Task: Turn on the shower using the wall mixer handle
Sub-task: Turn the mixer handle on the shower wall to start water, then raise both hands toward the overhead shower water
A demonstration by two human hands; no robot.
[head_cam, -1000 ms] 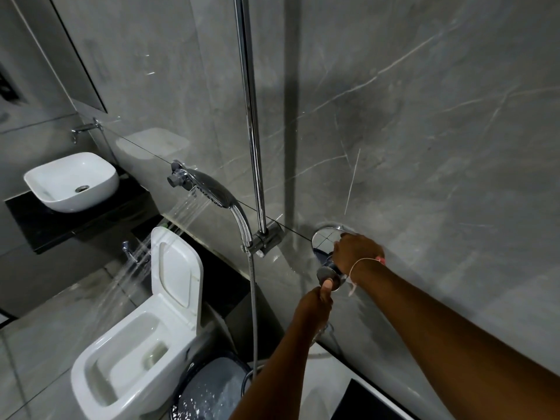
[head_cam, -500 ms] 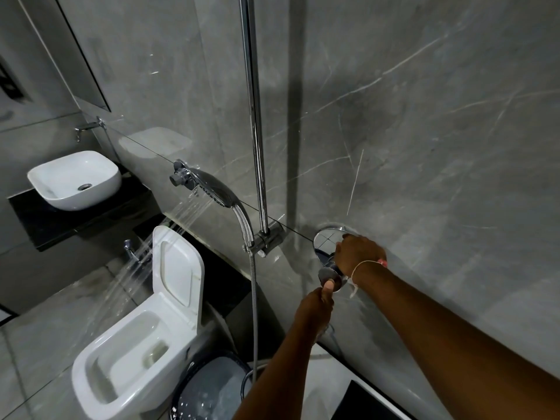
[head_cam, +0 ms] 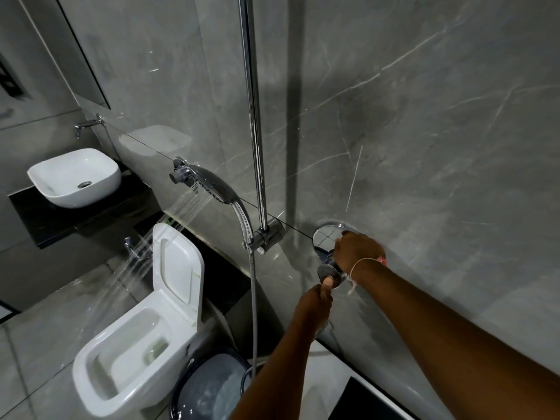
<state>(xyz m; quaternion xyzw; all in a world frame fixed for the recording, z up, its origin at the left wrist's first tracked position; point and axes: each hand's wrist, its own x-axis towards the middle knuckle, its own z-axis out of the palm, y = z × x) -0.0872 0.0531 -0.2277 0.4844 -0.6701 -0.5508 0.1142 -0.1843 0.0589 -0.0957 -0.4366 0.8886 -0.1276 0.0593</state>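
Gripping mixer handle [head_cam: 328, 269], both hands [head_cam: 357, 250] closed.

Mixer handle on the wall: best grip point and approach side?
Grip the mixer handle at its round end knob, the part standing furthest off the chrome wall plate. Come from below and the room side, as the left hand does, thumb on the knob. The right hand covers the base near the plate, where leverage is probably less.

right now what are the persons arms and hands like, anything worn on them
Both forearms are bare, with no sleeves in view and no gloves. The right hand has a thin pale thread tied around the wrist, with a small reddish bit and a loose dangling end. The left hand wears nothing visible.
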